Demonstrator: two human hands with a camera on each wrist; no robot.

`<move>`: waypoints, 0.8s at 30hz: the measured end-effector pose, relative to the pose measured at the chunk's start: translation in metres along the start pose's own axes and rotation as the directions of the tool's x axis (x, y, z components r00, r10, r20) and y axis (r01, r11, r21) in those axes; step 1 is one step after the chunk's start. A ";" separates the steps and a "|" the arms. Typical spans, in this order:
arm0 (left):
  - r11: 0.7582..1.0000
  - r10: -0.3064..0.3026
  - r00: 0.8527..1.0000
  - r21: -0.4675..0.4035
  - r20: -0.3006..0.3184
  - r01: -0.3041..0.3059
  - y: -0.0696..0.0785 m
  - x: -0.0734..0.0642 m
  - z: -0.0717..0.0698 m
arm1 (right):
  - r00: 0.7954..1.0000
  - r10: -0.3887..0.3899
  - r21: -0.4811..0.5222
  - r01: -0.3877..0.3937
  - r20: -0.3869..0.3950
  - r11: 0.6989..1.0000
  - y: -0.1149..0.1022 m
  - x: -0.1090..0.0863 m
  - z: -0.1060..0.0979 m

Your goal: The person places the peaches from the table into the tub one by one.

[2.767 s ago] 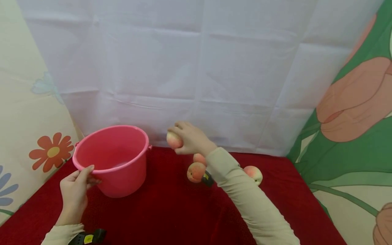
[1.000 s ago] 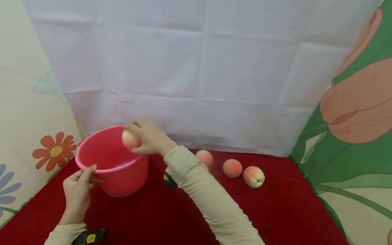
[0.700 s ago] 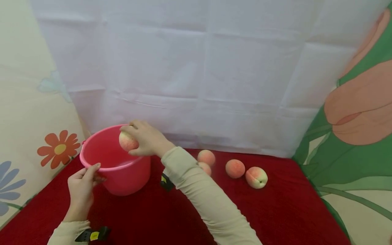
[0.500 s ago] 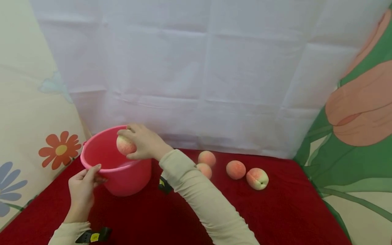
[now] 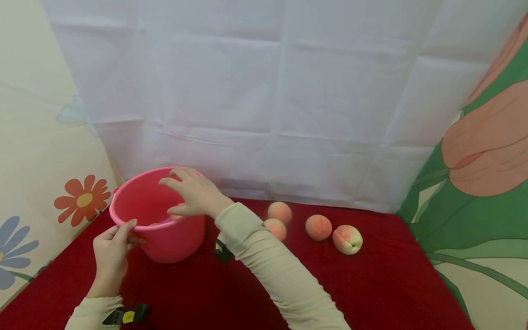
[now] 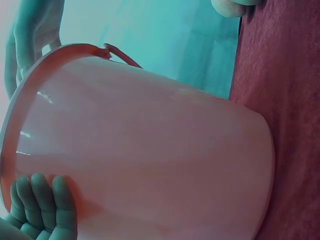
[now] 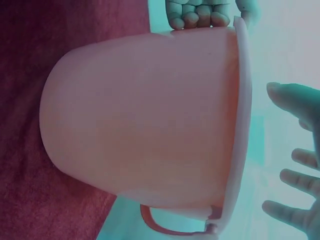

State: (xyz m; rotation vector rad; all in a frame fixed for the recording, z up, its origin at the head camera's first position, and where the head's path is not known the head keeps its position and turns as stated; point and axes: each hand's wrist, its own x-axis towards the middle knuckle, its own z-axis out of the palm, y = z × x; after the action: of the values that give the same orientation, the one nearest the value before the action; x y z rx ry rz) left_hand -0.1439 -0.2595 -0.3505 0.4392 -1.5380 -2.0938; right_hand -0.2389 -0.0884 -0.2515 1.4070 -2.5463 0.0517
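Observation:
A pink bucket [image 5: 173, 238] stands upright at the left of the red cloth, its bail hanging at the side in the right wrist view. My left hand [image 5: 111, 254] grips its near rim, thumb on top and fingers [image 6: 45, 202] against the outer wall. Over the bucket's mouth is my right hand [image 5: 195, 192], fingers spread and apart; the right wrist view shows its fingers [image 7: 285, 212] with nothing between them. A peach-coloured sliver shows below the right thumb inside the bucket, mostly hidden by rim and hand.
Right of the bucket, several peaches lie on the red cloth [image 5: 231, 293]: a rear peach [image 5: 279, 212], one partly behind the right sleeve [image 5: 275, 228], a middle peach [image 5: 318, 227] and a right one [image 5: 348, 239]. A white sheet [image 5: 264, 91] hangs behind.
My right hand carried a peach left over the bucket, lowered it slightly and let it go; its fingers have spread. The left hand keeps its grip on the rim.

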 end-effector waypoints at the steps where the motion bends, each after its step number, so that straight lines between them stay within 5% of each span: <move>1: 1.000 0.002 1.000 -0.005 -0.001 -0.002 0.000 0.000 0.000 | 1.000 -0.001 -0.004 0.001 -0.005 1.000 0.001 -0.001 0.000; 16: 1.000 -0.011 0.999 -0.016 -0.032 0.010 0.003 -0.001 -0.002 | 0.997 0.060 0.088 -0.055 -0.053 0.995 0.031 -0.023 -0.002; 24: 0.999 0.030 1.000 -0.022 -0.009 -0.030 -0.002 0.002 -0.006 | 0.992 0.010 0.098 0.002 -0.123 0.995 0.044 -0.039 0.001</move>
State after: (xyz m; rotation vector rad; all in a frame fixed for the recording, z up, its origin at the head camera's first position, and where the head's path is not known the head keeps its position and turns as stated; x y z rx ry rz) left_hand -0.1429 -0.2646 -0.3538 0.4140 -1.5058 -2.0818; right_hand -0.2558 -0.0324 -0.2576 1.3869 -2.4761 0.2588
